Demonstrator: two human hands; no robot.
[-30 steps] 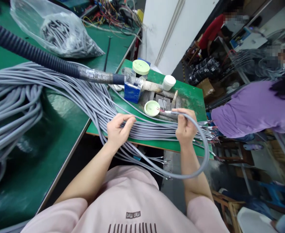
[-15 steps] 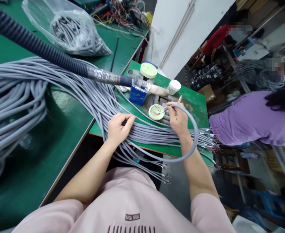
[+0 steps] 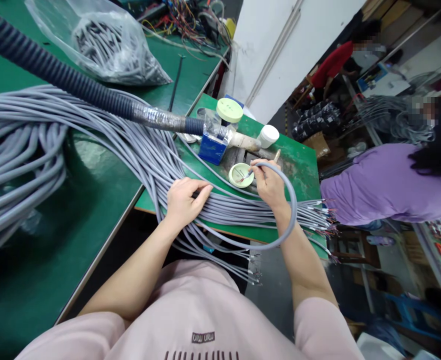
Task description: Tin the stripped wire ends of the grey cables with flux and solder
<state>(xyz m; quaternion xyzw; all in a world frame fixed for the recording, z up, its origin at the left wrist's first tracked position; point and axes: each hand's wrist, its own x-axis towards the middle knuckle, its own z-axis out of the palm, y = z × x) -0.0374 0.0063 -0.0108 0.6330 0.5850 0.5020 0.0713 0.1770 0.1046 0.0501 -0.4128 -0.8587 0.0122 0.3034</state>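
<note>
My right hand [image 3: 271,186] pinches a grey cable [image 3: 292,202] near its stripped end. Behind that hand the cable bends in a wide loop over my forearm and back toward the bundle. Its thin bare wires reach into a shallow pale-green dish [image 3: 232,181], touching the inside. My left hand [image 3: 185,201] lies on the thick bundle of grey cables [image 3: 239,209], thumb and forefinger nearly meeting and the other fingers curled down, partly hidden. At the bundle's right end, several stripped cable ends show coloured wires.
A black ribbed hose [image 3: 93,95] crosses above the bench to a blue block [image 3: 212,149]. Nearby stand a white tub [image 3: 268,135] and a jar with a pale-green lid [image 3: 229,109]. A plastic bag [image 3: 130,55] of cable pieces lies behind. A person in purple [image 3: 389,182] is at right.
My right hand has shifted slightly left and down with the cable, bringing the wires lower into the dish. My left hand stays on the bundle. The view has moved slightly.
</note>
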